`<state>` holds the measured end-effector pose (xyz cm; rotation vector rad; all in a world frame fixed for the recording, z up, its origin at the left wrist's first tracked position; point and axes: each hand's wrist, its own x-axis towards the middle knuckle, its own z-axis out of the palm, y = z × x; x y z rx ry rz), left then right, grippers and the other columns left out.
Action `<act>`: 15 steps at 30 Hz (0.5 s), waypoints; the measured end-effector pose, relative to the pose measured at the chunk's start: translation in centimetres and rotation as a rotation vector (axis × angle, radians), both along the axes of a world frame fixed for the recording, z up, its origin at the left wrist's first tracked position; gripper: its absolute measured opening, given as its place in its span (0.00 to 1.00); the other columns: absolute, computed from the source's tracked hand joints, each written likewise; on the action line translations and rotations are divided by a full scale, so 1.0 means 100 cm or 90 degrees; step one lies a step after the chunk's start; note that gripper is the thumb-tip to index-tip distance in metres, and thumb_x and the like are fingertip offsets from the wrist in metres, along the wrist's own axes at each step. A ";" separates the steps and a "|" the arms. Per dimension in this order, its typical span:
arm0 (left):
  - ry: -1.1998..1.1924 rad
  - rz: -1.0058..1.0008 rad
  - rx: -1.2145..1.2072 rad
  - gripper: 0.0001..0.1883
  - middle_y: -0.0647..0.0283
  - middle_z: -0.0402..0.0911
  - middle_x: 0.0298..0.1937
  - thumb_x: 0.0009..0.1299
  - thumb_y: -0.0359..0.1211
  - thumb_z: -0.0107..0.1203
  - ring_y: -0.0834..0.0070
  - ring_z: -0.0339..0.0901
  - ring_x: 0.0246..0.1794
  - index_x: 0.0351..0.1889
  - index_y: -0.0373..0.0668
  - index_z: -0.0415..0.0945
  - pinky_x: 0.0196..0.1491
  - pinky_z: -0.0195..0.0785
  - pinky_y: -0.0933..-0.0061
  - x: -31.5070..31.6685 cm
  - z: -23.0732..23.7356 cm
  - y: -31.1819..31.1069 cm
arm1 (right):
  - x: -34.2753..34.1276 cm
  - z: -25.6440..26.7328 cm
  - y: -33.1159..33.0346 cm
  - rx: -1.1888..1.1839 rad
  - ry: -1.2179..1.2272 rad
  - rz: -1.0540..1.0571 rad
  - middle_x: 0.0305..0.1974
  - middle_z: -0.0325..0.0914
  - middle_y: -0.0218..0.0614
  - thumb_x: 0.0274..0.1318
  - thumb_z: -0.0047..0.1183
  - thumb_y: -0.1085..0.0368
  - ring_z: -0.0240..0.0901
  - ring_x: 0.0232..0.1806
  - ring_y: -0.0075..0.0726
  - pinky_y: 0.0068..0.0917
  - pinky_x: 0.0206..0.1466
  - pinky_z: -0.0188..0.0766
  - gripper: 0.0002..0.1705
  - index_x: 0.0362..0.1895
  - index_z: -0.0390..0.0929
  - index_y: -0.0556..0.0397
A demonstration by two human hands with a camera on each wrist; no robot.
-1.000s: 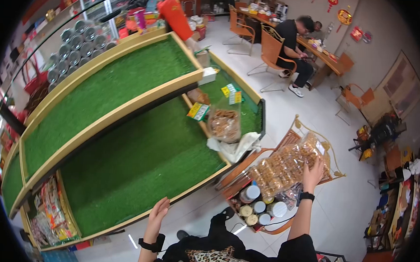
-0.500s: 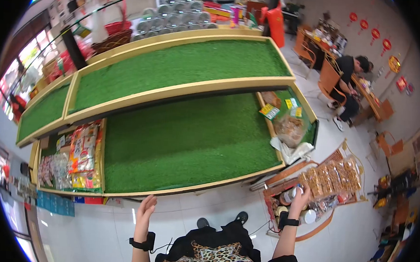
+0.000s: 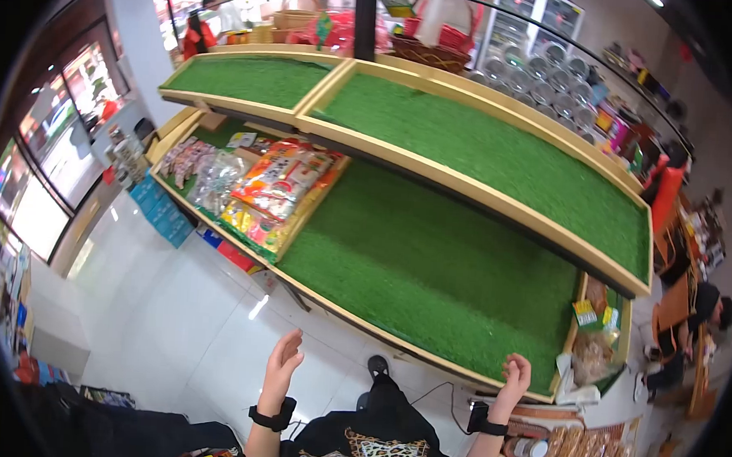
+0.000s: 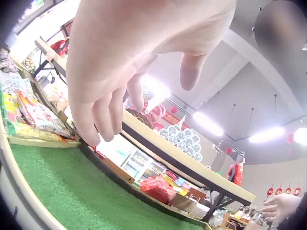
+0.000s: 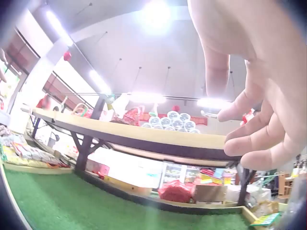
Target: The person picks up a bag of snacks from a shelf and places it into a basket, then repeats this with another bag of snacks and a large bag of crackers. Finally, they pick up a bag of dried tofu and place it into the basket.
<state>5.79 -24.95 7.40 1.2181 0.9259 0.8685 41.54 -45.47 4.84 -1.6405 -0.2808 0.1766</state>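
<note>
Both hands hang in the air before a two-tier wooden display stand [image 3: 468, 173] lined with green artificial turf [image 3: 431, 257]. My left hand [image 3: 283, 363] has its fingers extended and holds nothing. In the left wrist view its fingers [image 4: 108, 115] point down over the turf. The right hand [image 3: 513, 383], fingers loosely bent, is near the front edge of the lower tier and grips nothing. Colourful packaged bags [image 3: 282, 179] lie in the lower tier's left compartment. Below and right of the right hand, clear packs of brown snacks [image 3: 590, 455] lie on a wicker chair beside lidded jars [image 3: 524, 449].
Price cards [image 3: 585, 313] and a clear bag of brown food [image 3: 593, 356] occupy the right end compartment. Stacked glass jars [image 3: 547, 81] and baskets [image 3: 429, 54] stand behind the stand. Blue boxes [image 3: 160, 209] sit on the floor at left. A seated person [image 3: 705, 317] is at far right.
The head view has swung left, so the snack packs shift to the lower right. My right hand has left the packs and now stands near the stand's front edge; the left stays raised.
</note>
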 end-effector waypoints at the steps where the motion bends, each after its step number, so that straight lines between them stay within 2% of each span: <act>1: 0.000 0.021 0.005 0.25 0.53 0.63 0.61 0.64 0.28 0.48 0.61 0.59 0.64 0.60 0.36 0.59 0.63 0.51 0.65 -0.005 0.001 0.003 | -0.002 0.000 0.016 0.001 0.010 0.035 0.36 0.74 0.29 0.57 0.45 0.63 0.68 0.34 0.23 0.20 0.37 0.62 0.09 0.40 0.73 0.52; 5: 0.010 0.080 0.016 0.25 0.54 0.63 0.61 0.64 0.28 0.48 0.61 0.59 0.63 0.60 0.37 0.59 0.63 0.51 0.65 -0.018 -0.001 0.024 | 0.003 -0.008 0.083 0.024 0.053 0.157 0.33 0.76 0.32 0.56 0.45 0.65 0.69 0.31 0.22 0.19 0.34 0.63 0.08 0.37 0.73 0.53; 10: -0.008 0.180 0.022 0.26 0.52 0.63 0.61 0.64 0.28 0.49 0.61 0.60 0.62 0.61 0.36 0.58 0.63 0.52 0.66 -0.019 0.005 0.052 | 0.016 0.002 0.173 0.077 0.074 0.227 0.31 0.76 0.34 0.56 0.44 0.66 0.69 0.29 0.21 0.17 0.32 0.63 0.08 0.37 0.73 0.55; 12: -0.011 0.217 0.046 0.25 0.51 0.64 0.60 0.64 0.29 0.48 0.61 0.61 0.62 0.60 0.35 0.59 0.63 0.53 0.65 -0.016 0.005 0.069 | 0.013 0.006 0.208 0.123 0.145 0.299 0.30 0.76 0.34 0.56 0.44 0.67 0.69 0.28 0.21 0.17 0.31 0.63 0.08 0.36 0.73 0.56; 15: -0.007 0.268 0.065 0.24 0.49 0.65 0.59 0.65 0.29 0.48 0.62 0.62 0.61 0.59 0.33 0.59 0.63 0.54 0.65 -0.005 0.006 0.095 | -0.003 0.003 0.255 0.108 0.170 0.409 0.30 0.76 0.35 0.55 0.44 0.68 0.70 0.29 0.24 0.19 0.32 0.64 0.07 0.35 0.74 0.56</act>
